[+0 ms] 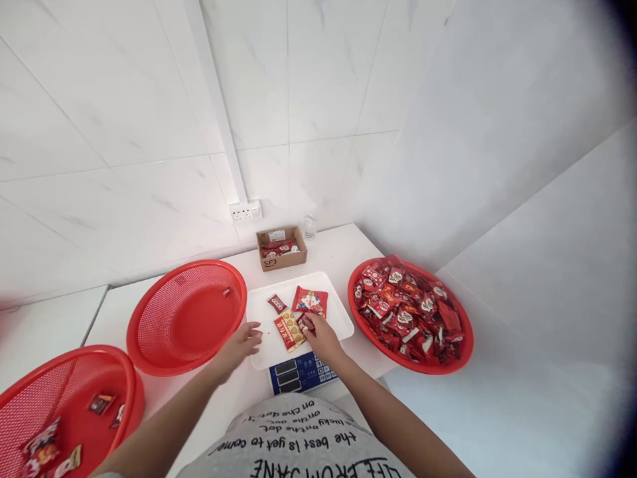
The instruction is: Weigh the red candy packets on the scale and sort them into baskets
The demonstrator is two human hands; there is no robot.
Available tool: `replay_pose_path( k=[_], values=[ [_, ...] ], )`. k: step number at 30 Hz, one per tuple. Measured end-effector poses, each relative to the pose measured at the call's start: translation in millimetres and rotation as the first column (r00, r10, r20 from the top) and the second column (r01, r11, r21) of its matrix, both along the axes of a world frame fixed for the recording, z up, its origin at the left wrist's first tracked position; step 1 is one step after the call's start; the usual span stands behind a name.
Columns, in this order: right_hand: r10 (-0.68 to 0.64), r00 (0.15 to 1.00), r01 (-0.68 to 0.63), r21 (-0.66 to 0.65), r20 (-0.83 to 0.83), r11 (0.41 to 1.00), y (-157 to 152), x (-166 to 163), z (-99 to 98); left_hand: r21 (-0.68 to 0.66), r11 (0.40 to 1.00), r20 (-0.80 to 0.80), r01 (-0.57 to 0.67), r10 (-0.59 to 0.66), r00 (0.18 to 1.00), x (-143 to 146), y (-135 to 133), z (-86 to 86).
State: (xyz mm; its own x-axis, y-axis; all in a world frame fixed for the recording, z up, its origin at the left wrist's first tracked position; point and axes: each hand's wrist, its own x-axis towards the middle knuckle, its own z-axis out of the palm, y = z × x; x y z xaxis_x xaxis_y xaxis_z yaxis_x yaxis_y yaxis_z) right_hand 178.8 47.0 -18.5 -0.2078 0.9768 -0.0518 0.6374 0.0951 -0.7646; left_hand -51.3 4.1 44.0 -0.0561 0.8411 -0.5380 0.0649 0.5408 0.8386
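A white tray (334, 317) rests on a blue digital scale (300, 374). On the tray lie a small dark red packet (277, 303), a red square packet (310, 300) and a tan and red packet (288, 330). My right hand (321, 336) is over the tray with its fingers pinched on a small dark candy beside the tan packet. My left hand (241, 345) rests at the tray's left edge, fingers stretched out, holding nothing.
A red basket (186, 317) left of the tray holds one small candy. Another red basket (64, 405) at the lower left holds several packets. A red basket (411, 312) at the right is heaped with red packets. A cardboard box (281, 247) stands behind by the wall.
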Motion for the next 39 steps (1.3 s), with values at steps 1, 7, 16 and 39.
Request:
replay_pose_path(
  k=[1, 7, 16, 39],
  values=[
    [0.000, 1.000, 0.000, -0.007, -0.024, 1.000, -0.7, -2.9, -0.8, 0.001, 1.000, 0.001, -0.009, 0.009, 1.000, 18.6, 2.1, -3.7],
    [-0.028, 0.964, -0.007, -0.132, -0.264, 0.991, -6.7, -12.0, -1.8, -0.060, 0.992, 0.181, -0.108, 0.117, 0.976, 73.4, 17.3, -17.1],
    [-0.108, 0.737, -0.182, -0.350, -0.667, 0.919, -15.7, -15.4, 22.0, -0.124, 0.992, 0.458, -0.011, 0.067, 0.886, 71.5, 14.3, -10.2],
    [0.060, 0.921, -0.110, 0.109, 0.385, 0.988, 34.6, 16.7, 2.0, -0.038, 0.905, 0.209, -0.423, 0.421, 0.882, 10.8, 27.9, -4.5]
  ],
)
